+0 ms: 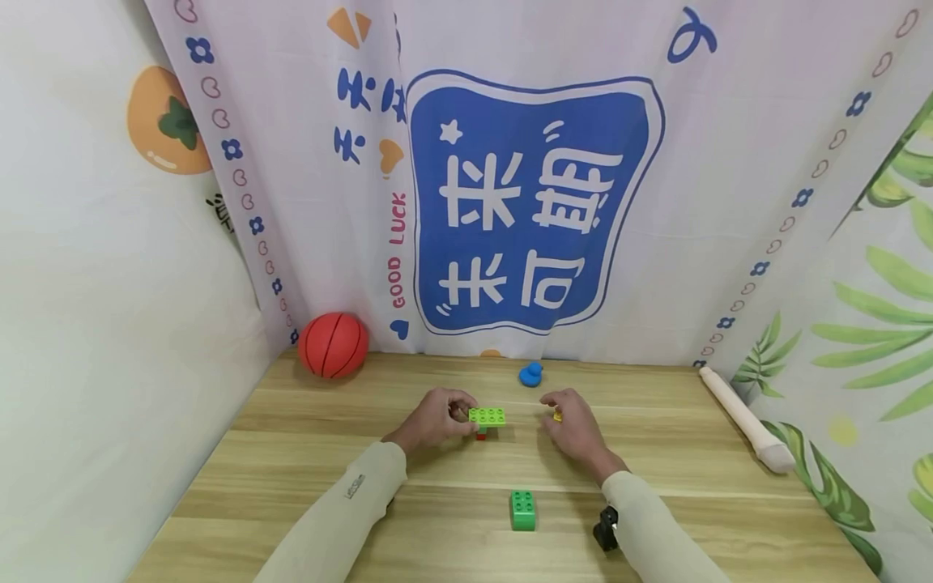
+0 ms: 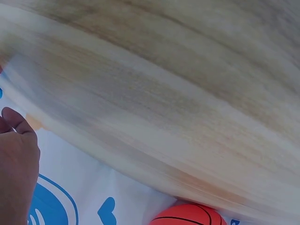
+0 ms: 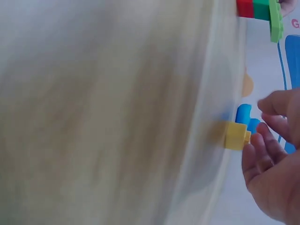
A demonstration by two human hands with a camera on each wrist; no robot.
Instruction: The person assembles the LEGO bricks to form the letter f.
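Note:
My left hand holds the left end of a lime green building-block plate, thumb on its near side and fingers on its far side. The plate tops a stack with a green block in the middle and a red block at the bottom. My right hand curves beside a yellow block standing on the table, a gap showing between thumb and fingers. From the head most of that block is hidden by the hand. Nearer me, between the forearms, lies a green block.
A blue toy duck sits at the back of the wooden table. The red ball rests in the back left corner. Along the right edge lies a pale stick-shaped object. A printed curtain hangs behind the table.

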